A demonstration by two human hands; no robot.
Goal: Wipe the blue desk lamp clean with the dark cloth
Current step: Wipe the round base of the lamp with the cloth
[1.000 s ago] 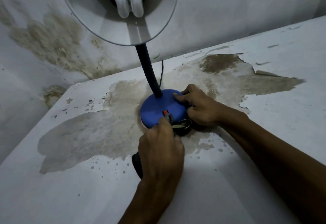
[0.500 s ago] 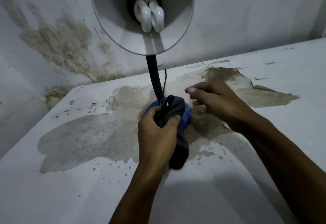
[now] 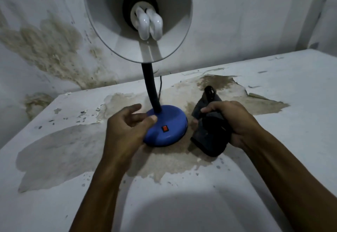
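Peeling white table (image 3: 273,78), blue lamp base (image 3: 169,129) upon its bare, stained patch.

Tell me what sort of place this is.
Probably a damp, run-down room indoors. The wall carries brown damp stains, the white tabletop has lost paint in large patches, and a blue desk lamp stands on it in dim light.
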